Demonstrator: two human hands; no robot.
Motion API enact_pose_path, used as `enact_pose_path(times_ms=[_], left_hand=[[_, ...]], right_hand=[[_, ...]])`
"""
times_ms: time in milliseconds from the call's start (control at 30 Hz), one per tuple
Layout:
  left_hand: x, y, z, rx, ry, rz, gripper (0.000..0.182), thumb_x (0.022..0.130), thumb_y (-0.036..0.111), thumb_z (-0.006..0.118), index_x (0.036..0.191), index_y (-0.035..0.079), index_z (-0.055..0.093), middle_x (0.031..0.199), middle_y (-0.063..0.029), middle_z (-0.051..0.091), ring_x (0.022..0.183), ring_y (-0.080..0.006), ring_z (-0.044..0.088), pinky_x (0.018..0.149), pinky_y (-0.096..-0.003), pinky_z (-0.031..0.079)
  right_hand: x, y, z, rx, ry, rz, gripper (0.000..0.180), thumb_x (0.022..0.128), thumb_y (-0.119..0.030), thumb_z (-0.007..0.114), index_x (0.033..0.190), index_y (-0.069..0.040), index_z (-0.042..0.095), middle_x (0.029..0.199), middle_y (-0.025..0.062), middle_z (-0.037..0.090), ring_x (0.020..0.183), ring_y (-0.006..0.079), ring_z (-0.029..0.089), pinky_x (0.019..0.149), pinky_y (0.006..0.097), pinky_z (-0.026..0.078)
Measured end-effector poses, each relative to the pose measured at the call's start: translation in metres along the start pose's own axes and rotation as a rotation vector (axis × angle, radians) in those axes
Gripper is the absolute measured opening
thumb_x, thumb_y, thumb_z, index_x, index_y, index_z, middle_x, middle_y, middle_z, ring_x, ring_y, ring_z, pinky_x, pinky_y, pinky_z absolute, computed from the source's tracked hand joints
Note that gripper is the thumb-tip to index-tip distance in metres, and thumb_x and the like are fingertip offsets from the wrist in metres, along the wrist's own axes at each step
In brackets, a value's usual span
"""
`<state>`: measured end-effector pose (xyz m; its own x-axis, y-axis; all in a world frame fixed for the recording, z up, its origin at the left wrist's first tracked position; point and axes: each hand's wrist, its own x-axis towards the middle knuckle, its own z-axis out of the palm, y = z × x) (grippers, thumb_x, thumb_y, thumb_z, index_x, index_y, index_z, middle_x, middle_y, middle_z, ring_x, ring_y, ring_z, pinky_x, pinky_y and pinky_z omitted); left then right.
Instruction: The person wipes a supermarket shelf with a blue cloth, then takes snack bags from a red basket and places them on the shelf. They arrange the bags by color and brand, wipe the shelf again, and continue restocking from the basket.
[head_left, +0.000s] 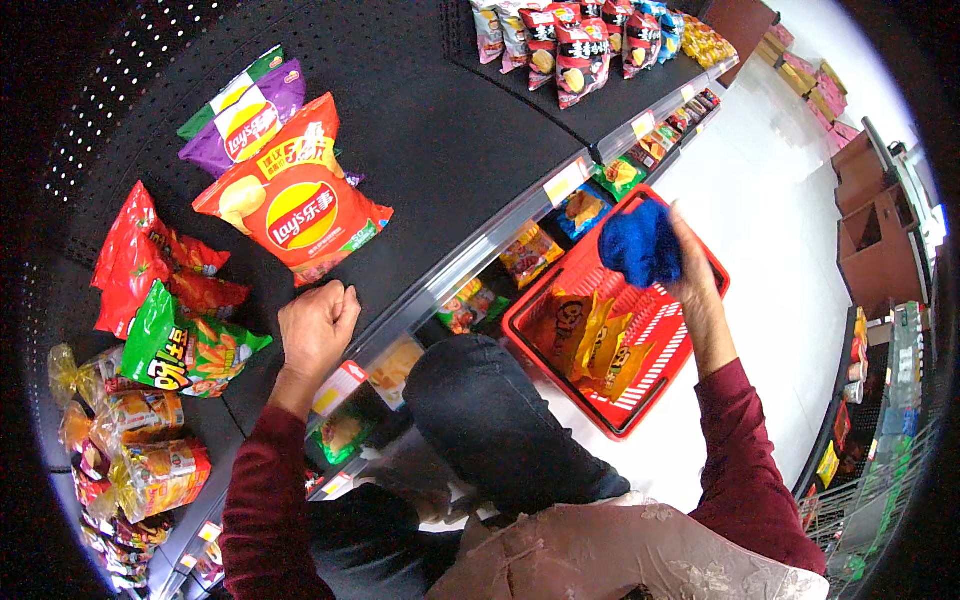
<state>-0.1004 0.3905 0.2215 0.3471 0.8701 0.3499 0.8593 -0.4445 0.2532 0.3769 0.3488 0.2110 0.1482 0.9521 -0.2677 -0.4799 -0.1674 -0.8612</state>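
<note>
My left hand (319, 326) is curled into a fist and rests at the black shelf (420, 135), just below a red Lay's chip bag (300, 202); nothing shows in it. In my right hand (690, 259) is a bunched blue cloth (641, 244), slightly blurred, held over a red plastic shopping basket (517, 322). Several yellow-orange snack bags (611, 345) lie in the basket. Behind the red bag stand a purple Lay's bag (244, 131) and a green-and-white one (225, 90).
Red snack bags (142, 262), a green snack bag (187, 345) and wrapped bread-like packs (154, 457) stand at left. More bags (581, 60) stand at the shelf's far end. A lower shelf with snack packs (529, 251) runs beside the basket. Racks (885, 405) line the right.
</note>
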Motion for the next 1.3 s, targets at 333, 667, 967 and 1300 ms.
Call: enact_pose_path(times_ms=[333, 667, 967, 1300], left_hand=[[0.000, -0.001, 0.001, -0.026, 0.026, 0.019, 0.038, 0.088, 0.021, 0.064, 0.061, 0.007, 0.042, 0.052, -0.0101, 0.044, 0.048, -0.0306, 0.050, 0.046, -0.0423, 0.036], [0.000, -0.001, 0.002, -0.049, 0.044, 0.032, 0.038, 0.088, 0.021, 0.064, 0.061, 0.007, 0.041, 0.052, -0.0105, 0.043, 0.048, -0.0304, 0.049, 0.046, -0.0419, 0.036], [0.000, -0.001, 0.001, -0.045, 0.036, 0.006, 0.038, 0.087, 0.021, 0.064, 0.061, 0.007, 0.041, 0.052, -0.0101, 0.042, 0.047, -0.0305, 0.049, 0.046, -0.0426, 0.036], [0.001, -0.006, -0.001, 0.014, -0.018, 0.006, 0.038, 0.088, 0.030, 0.062, 0.062, 0.009, 0.045, 0.054, -0.0116, 0.051, 0.052, -0.0332, 0.057, 0.048, -0.0443, 0.042]], right_hand=[[0.091, 0.086, -0.063, 0.153, 0.217, 0.000, 0.045, 0.095, -0.024, 0.058, 0.133, -0.002, 0.047, 0.127, 0.0153, 0.058, 0.108, 0.0324, 0.061, 0.093, 0.0514, 0.051], [0.106, 0.153, -0.116, 0.054, 0.189, 0.209, 0.049, 0.092, -0.028, 0.063, 0.130, -0.002, 0.049, 0.118, 0.0107, 0.063, 0.098, 0.0298, 0.063, 0.085, 0.0438, 0.053], [0.087, 0.106, -0.053, -0.041, -0.002, -0.185, 0.038, 0.092, -0.033, 0.059, 0.118, -0.004, 0.056, 0.112, 0.0073, 0.062, 0.102, 0.0223, 0.060, 0.092, 0.0399, 0.048], [-0.093, 0.080, 0.036, -0.672, -0.233, -0.047, 0.046, 0.085, -0.029, 0.064, 0.120, 0.001, 0.058, 0.105, 0.0122, 0.067, 0.093, 0.0243, 0.066, 0.080, 0.0391, 0.053]])
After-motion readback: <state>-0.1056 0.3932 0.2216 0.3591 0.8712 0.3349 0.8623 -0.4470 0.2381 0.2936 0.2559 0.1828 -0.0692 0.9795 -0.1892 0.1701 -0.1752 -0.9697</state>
